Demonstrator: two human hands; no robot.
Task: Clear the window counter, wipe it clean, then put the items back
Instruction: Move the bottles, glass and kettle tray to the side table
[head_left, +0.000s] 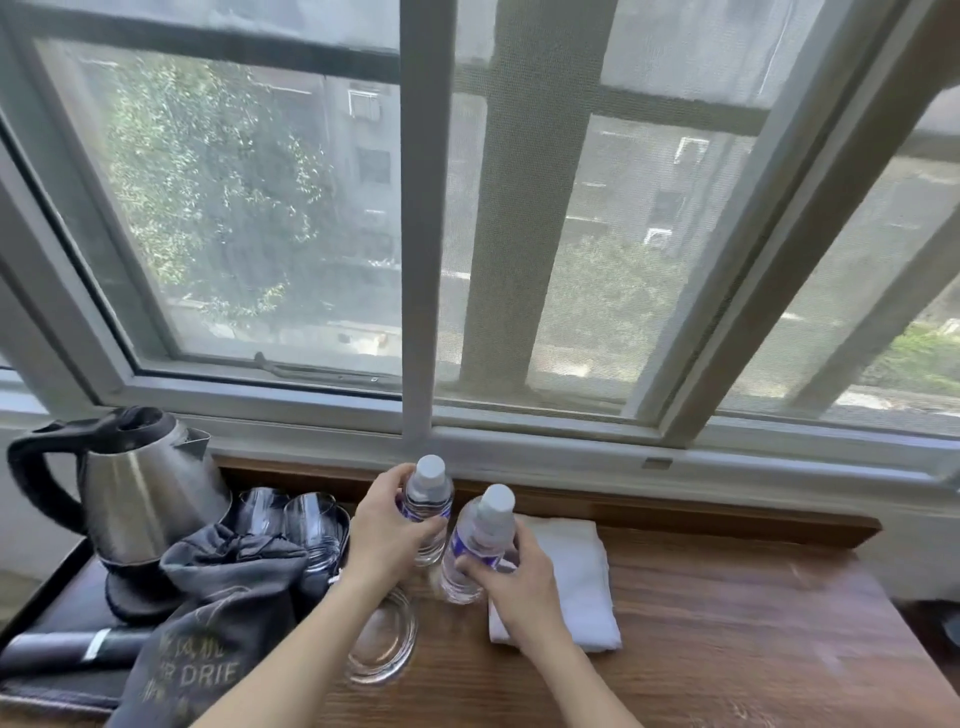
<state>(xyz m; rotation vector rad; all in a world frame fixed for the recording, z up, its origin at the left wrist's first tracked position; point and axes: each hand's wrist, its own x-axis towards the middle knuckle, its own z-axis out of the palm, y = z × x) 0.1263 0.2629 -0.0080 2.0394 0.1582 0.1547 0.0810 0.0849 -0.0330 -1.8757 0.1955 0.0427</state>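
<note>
Two clear water bottles with white caps and blue labels stand on the wooden window counter (727, 649). My left hand (387, 530) grips the left bottle (428, 499) around its middle, close to the window sill. My right hand (514, 577) grips the right bottle (480, 540), which leans slightly left. A folded white cloth (576, 577) lies flat on the counter just right of my right hand. A clear glass ashtray (382, 647) sits under my left forearm.
A black tray (57, 603) at the left holds a steel kettle (140, 499), two drinking glasses (306, 525) and a grey hair-dryer bag (208, 623). A dark rolled item (67, 649) lies on the tray's front. The window frame (415, 260) rises behind the counter.
</note>
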